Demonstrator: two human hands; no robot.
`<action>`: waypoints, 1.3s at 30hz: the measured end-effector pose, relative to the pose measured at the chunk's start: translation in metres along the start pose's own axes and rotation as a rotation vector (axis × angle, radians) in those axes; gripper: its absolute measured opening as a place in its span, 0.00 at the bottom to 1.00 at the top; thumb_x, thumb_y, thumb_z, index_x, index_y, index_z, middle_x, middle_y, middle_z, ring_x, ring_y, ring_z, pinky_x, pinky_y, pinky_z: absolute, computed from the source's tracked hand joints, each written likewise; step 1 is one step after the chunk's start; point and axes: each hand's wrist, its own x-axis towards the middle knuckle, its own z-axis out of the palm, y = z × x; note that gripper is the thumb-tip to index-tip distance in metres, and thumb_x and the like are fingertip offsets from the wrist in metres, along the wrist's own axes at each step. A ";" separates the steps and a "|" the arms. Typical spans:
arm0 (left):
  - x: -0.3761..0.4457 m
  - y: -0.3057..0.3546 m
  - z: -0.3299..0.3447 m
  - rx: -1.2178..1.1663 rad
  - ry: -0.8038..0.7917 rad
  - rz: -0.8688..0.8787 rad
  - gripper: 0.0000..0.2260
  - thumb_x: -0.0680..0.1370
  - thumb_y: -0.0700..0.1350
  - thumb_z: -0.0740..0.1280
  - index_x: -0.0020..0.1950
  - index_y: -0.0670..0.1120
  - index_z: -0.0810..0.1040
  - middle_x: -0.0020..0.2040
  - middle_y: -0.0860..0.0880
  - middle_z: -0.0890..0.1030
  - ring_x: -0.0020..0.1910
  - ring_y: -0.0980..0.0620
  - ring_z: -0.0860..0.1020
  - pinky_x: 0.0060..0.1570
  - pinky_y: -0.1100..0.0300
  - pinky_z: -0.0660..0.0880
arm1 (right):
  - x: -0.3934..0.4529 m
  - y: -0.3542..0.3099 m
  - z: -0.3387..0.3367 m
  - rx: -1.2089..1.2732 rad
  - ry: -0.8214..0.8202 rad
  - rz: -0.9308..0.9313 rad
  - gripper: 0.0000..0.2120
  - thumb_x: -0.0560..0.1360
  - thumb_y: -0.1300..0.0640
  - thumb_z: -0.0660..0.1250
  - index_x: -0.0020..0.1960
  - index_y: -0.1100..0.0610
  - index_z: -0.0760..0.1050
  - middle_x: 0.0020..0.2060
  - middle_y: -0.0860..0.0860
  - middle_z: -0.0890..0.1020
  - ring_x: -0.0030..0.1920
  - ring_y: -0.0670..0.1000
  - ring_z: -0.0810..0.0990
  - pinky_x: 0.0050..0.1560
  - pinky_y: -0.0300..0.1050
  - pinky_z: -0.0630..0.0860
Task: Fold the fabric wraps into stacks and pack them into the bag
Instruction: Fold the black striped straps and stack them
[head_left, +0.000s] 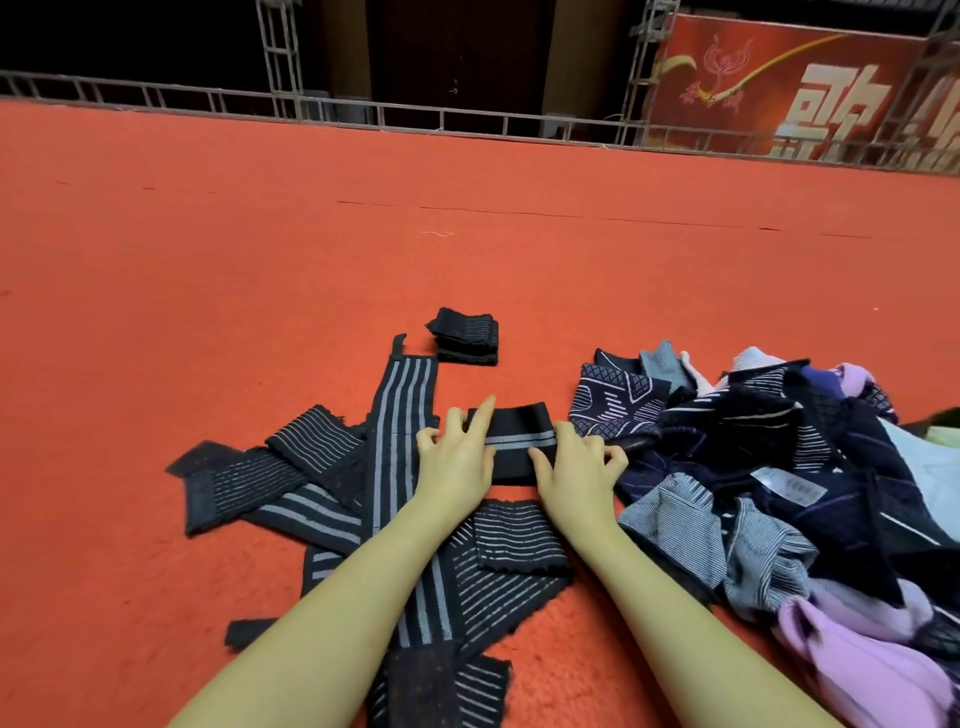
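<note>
A black wrap with a grey stripe (517, 439), partly folded, lies on the red carpet between my hands. My left hand (456, 457) holds its left end, index finger stretched over the fold and the other fingers curled at the edge. My right hand (576, 467) pinches its right end, thumb on top. A folded stack of black wraps (466, 336) sits just beyond. Several unfolded black striped wraps (332, 483) lie spread under and left of my arms. No bag is in view.
A heap of dark blue, grey-striped and lilac clothes (779, 467) fills the right side. Red carpet (260, 234) stretches ahead to a metal truss railing (467, 117) and a red banner (805, 88).
</note>
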 end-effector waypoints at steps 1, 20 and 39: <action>-0.001 0.000 0.002 0.080 0.023 -0.009 0.29 0.81 0.50 0.58 0.79 0.50 0.48 0.61 0.48 0.69 0.56 0.49 0.70 0.63 0.52 0.57 | 0.000 0.000 0.000 -0.021 -0.006 -0.003 0.14 0.78 0.50 0.63 0.59 0.57 0.72 0.46 0.51 0.78 0.55 0.56 0.72 0.57 0.51 0.53; 0.007 -0.004 -0.013 0.302 0.393 0.177 0.28 0.69 0.49 0.75 0.66 0.43 0.75 0.38 0.46 0.78 0.40 0.45 0.77 0.50 0.50 0.61 | 0.004 -0.011 -0.005 -0.012 0.317 -0.093 0.12 0.71 0.54 0.71 0.50 0.59 0.75 0.36 0.50 0.79 0.39 0.57 0.77 0.48 0.51 0.58; 0.222 -0.072 -0.026 0.032 0.251 -0.055 0.22 0.79 0.50 0.62 0.70 0.46 0.61 0.56 0.47 0.78 0.60 0.43 0.70 0.59 0.51 0.55 | 0.205 -0.056 0.073 0.135 0.169 -0.034 0.21 0.80 0.48 0.59 0.72 0.46 0.64 0.46 0.50 0.80 0.53 0.54 0.70 0.54 0.50 0.53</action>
